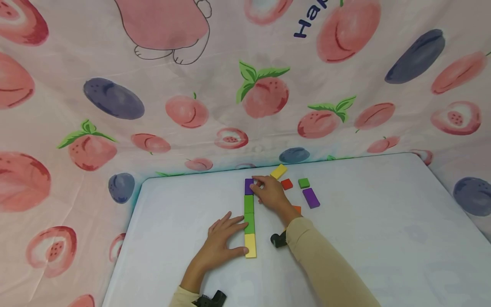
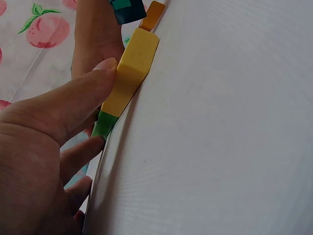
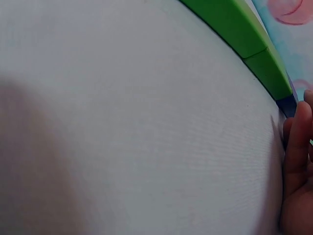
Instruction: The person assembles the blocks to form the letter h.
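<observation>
A straight row of blocks runs away from me in the head view: a yellow block (image 1: 251, 244) nearest, two green blocks (image 1: 249, 204) beyond it, and a purple block (image 1: 248, 186) at the far end. My left hand (image 1: 221, 246) lies along the row's left side, fingers spread, with fingertips at the green blocks and the thumb on the yellow block (image 2: 134, 61). At the far end my right hand (image 1: 273, 194) pinches the purple block with thumb and index finger. The purple block (image 3: 287, 104) is partly hidden by fingers in the right wrist view.
Right of the row lie loose blocks: yellow (image 1: 278, 171), red (image 1: 286, 184), green (image 1: 304, 183), purple (image 1: 311, 198) and an orange one (image 1: 297, 209) partly behind the right wrist. The white table (image 1: 383, 213) meets a fruit-print cloth (image 1: 215, 76) at its far edge.
</observation>
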`<state>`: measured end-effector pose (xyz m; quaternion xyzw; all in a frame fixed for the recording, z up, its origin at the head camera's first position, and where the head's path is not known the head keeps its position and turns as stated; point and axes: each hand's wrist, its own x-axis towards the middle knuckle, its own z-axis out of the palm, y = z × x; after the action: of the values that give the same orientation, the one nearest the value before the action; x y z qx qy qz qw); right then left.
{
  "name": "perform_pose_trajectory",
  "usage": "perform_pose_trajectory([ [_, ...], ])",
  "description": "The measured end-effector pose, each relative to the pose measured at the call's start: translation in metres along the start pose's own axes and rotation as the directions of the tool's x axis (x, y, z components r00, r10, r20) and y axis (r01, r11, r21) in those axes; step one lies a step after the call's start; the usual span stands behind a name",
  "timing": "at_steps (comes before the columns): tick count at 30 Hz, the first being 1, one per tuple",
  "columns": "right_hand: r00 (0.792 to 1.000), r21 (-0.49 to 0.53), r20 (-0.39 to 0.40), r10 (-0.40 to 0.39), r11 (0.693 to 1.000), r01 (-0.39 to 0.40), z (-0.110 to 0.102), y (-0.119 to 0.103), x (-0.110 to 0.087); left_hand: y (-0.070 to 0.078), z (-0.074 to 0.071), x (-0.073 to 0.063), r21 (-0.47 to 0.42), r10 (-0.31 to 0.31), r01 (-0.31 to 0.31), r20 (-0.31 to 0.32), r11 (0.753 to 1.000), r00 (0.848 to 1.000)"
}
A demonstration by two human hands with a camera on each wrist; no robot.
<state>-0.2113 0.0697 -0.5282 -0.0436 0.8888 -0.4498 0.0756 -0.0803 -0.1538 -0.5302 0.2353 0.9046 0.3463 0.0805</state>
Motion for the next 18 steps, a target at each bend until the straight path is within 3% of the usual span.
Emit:
perform_pose_trajectory([
  [9, 1.0, -0.035, -0.003, -0.012, 0.999, 0.012, -0.0006, -0.0026, -0.0015, -0.0014, 0.0013, -0.0007, 0.012, 0.025, -0.024, -0.03, 1.0, 0.999],
  [18, 1.0, -0.036, 0.0, -0.014, 0.999, 0.014, -0.0007, -0.0012, -0.0012, 0.0006, -0.0006, 0.0005, -0.002, 0.002, -0.002, 0.002, 1.0, 1.0],
])
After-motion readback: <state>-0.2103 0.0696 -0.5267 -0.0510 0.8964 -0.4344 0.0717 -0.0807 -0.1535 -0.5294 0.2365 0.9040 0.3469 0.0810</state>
